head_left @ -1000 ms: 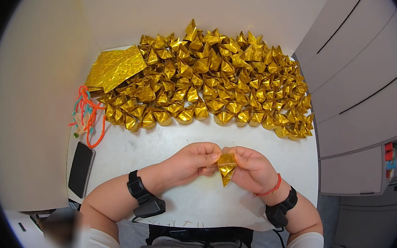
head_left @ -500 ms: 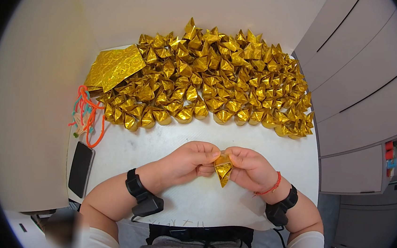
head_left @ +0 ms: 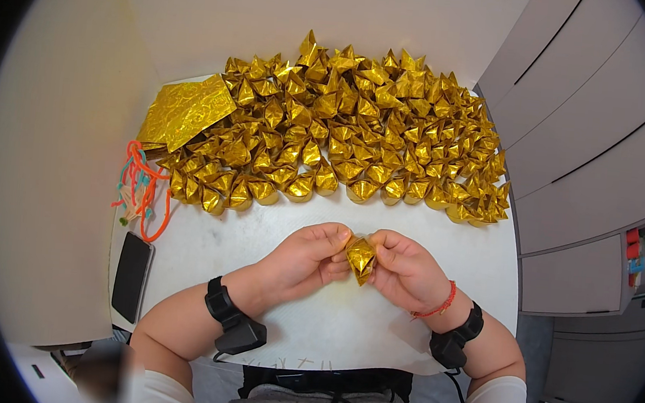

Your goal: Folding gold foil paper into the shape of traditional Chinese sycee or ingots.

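Between my two hands, above the near part of the white table, is a folded gold foil paper ingot. My left hand is closed on its left side, thumb and fingertips pinching the edge. From the other side my right hand pinches the ingot's right edge. Its pointed end faces toward me. A large heap of finished gold paper ingots covers the far half of the table. At the heap's left lies a stack of flat gold paper sheets.
A dark phone lies at the table's left edge. Just beyond it are tangled orange and teal cords. Walls stand behind and to the left; grey cabinets flank the right side. Black bands with boxes sit on both my wrists.
The ingot between my hands has moved slightly away from me and now looks wider and more opened out. My fingers have shifted along its sides. The heap has not moved.
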The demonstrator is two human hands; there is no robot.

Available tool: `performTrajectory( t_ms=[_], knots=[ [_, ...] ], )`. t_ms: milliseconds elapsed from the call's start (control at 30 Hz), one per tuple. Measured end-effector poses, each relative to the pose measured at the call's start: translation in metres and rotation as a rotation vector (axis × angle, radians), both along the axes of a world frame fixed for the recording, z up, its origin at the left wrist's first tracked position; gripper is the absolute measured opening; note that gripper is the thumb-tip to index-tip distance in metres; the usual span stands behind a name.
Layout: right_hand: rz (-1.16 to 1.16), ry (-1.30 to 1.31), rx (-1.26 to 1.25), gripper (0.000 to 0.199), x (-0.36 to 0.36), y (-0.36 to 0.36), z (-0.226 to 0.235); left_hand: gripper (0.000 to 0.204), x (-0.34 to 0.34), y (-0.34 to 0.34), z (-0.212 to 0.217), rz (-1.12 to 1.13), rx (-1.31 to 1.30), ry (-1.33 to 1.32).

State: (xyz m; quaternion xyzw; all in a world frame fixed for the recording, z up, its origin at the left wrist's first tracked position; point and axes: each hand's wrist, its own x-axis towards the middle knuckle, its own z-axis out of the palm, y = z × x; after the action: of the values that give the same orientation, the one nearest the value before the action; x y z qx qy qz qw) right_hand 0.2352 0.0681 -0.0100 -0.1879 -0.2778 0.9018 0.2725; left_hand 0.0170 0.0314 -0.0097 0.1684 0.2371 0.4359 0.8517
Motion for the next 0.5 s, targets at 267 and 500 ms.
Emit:
performTrajectory(
  t_ms=[267,500],
  knots=[
    [0.012,0.098,-0.01,0.022,0.003,0.0017,-0.0051,0.018,0.0022,-0.0041,0.0029,-0.009,0.033,-0.062],
    [0.067,0.099,-0.016,0.027,0.0002,-0.0013,0.0005,0.017,-0.0012,-0.005,-0.0015,-0.06,0.056,-0.088]
  ],
)
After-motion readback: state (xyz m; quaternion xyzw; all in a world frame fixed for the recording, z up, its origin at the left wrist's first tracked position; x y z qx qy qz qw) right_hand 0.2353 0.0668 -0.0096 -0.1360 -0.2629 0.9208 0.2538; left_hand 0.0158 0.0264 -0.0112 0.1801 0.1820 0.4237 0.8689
